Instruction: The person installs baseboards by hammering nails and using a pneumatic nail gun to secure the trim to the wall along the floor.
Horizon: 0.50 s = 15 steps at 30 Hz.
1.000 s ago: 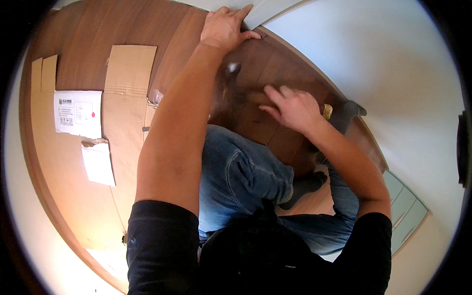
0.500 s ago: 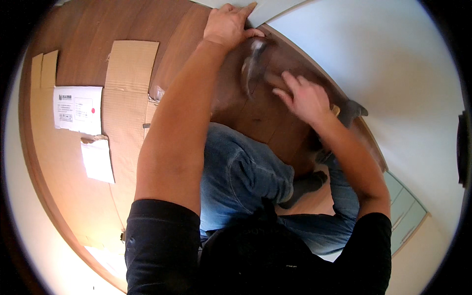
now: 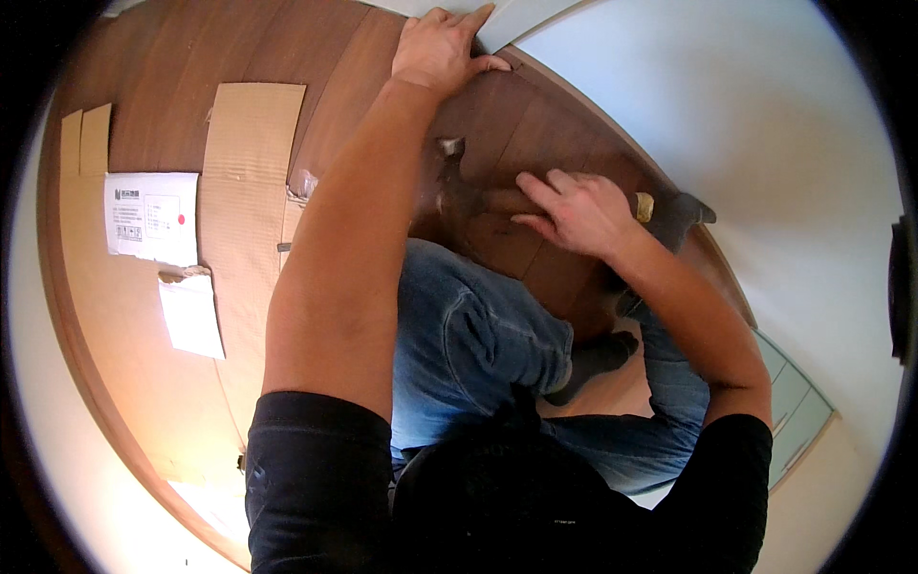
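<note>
So the hammer [image 3: 466, 199] is gripped by the right hand [image 3: 591, 216], pointing left toward the left forearm [image 3: 337, 253]; left hand [image 3: 440, 52]'s rested against white trim [image 3: 521, 21], grip can't be told.

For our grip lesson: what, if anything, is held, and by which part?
The right hand holds a hammer by its handle, near the end; whether the left hand grips anything cannot be told.

Left arm [image 3: 337, 258] outstretched, right arm [image 3: 693, 320] bent
</note>
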### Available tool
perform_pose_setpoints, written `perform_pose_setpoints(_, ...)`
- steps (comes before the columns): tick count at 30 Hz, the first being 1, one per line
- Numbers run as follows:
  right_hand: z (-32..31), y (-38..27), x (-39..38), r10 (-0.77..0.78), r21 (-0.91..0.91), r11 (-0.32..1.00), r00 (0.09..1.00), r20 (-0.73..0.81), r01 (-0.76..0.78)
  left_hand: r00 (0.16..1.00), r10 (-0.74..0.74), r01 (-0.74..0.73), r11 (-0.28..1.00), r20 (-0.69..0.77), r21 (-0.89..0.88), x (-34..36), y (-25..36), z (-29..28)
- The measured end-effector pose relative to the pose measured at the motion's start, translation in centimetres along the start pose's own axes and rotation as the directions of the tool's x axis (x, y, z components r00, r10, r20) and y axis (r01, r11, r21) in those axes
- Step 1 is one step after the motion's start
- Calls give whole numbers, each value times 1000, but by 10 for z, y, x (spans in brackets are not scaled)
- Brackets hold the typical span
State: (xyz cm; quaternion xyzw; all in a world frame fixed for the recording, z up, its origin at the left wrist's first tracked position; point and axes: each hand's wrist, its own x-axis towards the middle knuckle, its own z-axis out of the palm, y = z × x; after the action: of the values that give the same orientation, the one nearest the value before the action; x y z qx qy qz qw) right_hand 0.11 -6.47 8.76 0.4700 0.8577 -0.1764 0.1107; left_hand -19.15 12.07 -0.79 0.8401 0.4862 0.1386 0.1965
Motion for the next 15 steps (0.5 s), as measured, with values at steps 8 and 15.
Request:
perform_pose_setpoints(8,2,12,3,80,17,997,994,-77,-79,1000,3,-2,1000,-12,30,3,-3,6)
perform_pose_setpoints(15,10,37,8,200,32,980,952,-233,-198,1000,-7,6,998,1,56,3,-2,4)
